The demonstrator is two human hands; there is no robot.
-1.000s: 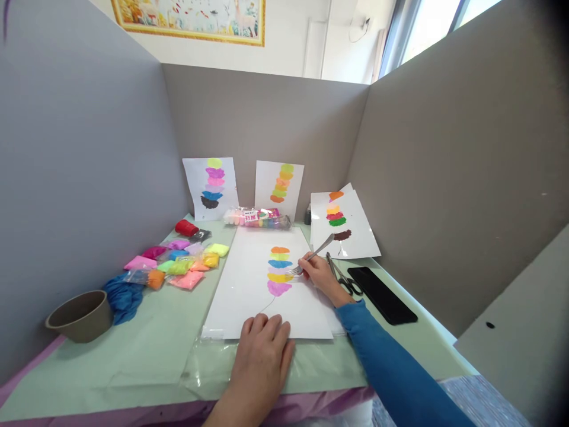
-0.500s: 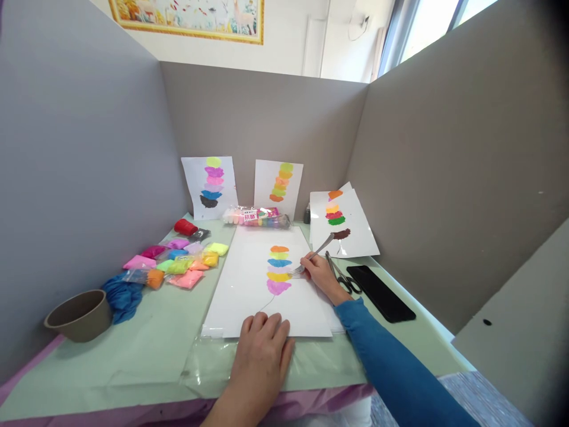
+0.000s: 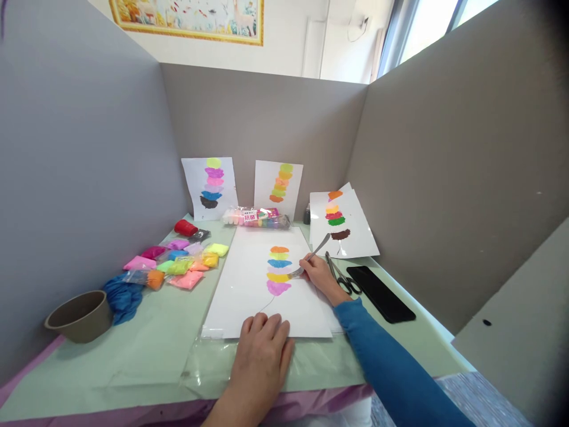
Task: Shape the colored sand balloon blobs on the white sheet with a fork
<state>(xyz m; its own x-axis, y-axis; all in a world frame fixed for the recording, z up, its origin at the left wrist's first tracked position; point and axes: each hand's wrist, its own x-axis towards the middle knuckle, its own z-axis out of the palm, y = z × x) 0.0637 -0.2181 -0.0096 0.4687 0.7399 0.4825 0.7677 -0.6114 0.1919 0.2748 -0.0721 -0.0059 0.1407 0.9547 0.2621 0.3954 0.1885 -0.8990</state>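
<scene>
A metal fork [image 3: 318,245] is gripped in my right hand [image 3: 320,274], its tines at the right end of a yellow clay patch [image 3: 278,277]. That patch belongs to a stack of coloured patches on a white sheet of paper [image 3: 242,279], with orange, light yellow, blue and a pale one above it. Below it lies a purple patch [image 3: 278,288], from which a thin drawn line runs down. My left hand [image 3: 261,353] rests flat on the sheet's near edge, fingers stretched out and holding nothing.
Several coloured clay packets [image 3: 180,265], a blue cloth [image 3: 124,298] and a brown bowl [image 3: 80,317] are on the left. Scissors [image 3: 343,279] and a black phone [image 3: 381,293] lie right. Finished sheets [image 3: 224,207] lean at the back behind a clay pack [image 3: 258,218]. Grey panels enclose the table.
The fork's handle end has shifted slightly left, with my right hand moving a little the same way. The tines stay at the yellow patch; my left hand keeps its place.
</scene>
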